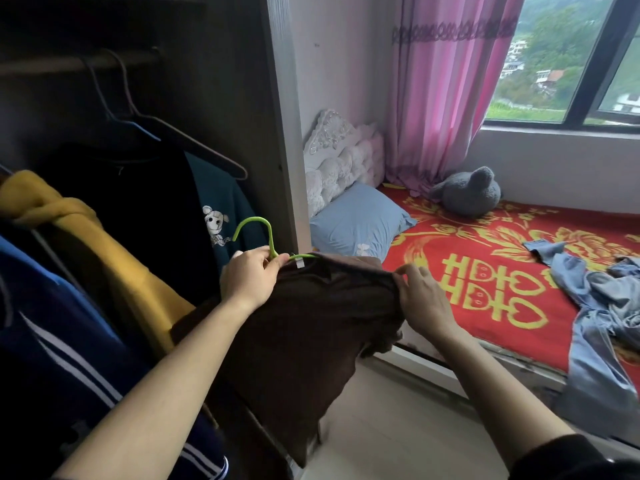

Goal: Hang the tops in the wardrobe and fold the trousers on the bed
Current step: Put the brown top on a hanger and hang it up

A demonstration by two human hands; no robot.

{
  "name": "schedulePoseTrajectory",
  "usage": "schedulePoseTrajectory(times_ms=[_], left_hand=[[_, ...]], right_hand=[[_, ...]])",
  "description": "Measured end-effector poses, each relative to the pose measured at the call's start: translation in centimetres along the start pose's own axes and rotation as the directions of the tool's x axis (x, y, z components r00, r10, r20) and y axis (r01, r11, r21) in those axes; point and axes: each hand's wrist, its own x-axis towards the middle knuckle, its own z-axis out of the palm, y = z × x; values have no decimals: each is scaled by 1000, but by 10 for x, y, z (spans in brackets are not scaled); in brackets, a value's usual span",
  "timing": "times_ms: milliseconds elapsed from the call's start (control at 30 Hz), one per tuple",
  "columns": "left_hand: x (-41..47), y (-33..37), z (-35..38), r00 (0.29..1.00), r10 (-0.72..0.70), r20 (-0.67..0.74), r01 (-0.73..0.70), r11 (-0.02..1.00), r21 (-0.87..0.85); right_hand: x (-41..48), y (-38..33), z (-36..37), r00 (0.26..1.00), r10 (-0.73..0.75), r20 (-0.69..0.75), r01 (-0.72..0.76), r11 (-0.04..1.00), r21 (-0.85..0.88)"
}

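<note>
We are in the hanging step: our left hand (254,277) grips the neck of the green hanger (258,230), fingers curled around it, and our right hand (424,299) pinches the shoulder of the brown top (311,327) to settle it on the hanger, just in front of the wardrobe (225,81). Next, we judge, the hook must reach the rail (69,62). The blue trousers (602,299) lie unfolded on the bed (485,258).
</note>
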Motion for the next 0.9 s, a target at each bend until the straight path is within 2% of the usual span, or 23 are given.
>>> schedulePoseTrajectory(times_ms=[33, 100, 200, 333, 433, 533, 567, 633, 667, 733, 767, 833, 900], left_hand=[[1, 1, -4, 999, 26, -28, -28, 998, -58], [5, 1, -15, 996, 78, -41, -84, 979, -187], [10, -4, -35, 989, 150, 9, -142, 955, -259], [9, -7, -58, 959, 223, 174, -135, 900, -414], [6, -9, -71, 920, 291, 264, -126, 856, -502], [7, -25, -77, 916, 310, 255, -148, 852, -502], [10, -34, -78, 933, 291, 212, -182, 889, -421], [18, -56, -82, 959, 254, 128, -247, 967, -63], [21, -70, -86, 967, 225, 123, -243, 957, 162], [26, -104, -95, 975, 92, 203, -190, 821, 538], [26, -121, -100, 970, 21, 244, -180, 737, 651], [22, -152, -105, 959, -43, 281, -192, 631, 751], [18, -167, -108, 963, -46, 267, -178, 637, 750]], right_hand=[[-3, -1, 1, 999, 37, 17, -36, 998, -59], [-6, -12, 0, 999, 23, -36, -25, 999, -38], [-4, -42, -11, 985, -155, -70, 158, 986, 51], [5, -100, -32, 921, -364, 136, 363, 931, 31], [7, -137, -45, 805, -471, 362, 460, 879, 121], [4, -155, -56, 754, -440, 488, 325, 895, 305], [2, -158, -60, 758, -418, 501, 261, 898, 355], [-3, -161, -64, 771, -387, 506, 186, 896, 403], [-6, -162, -64, 775, -374, 509, 165, 898, 408], [-13, -164, -58, 793, -342, 504, 131, 904, 407], [-15, -164, -53, 809, -322, 492, 116, 907, 404], [-18, -166, -41, 837, -296, 461, 109, 914, 390], [-18, -174, -28, 847, -299, 440, 115, 910, 398]])
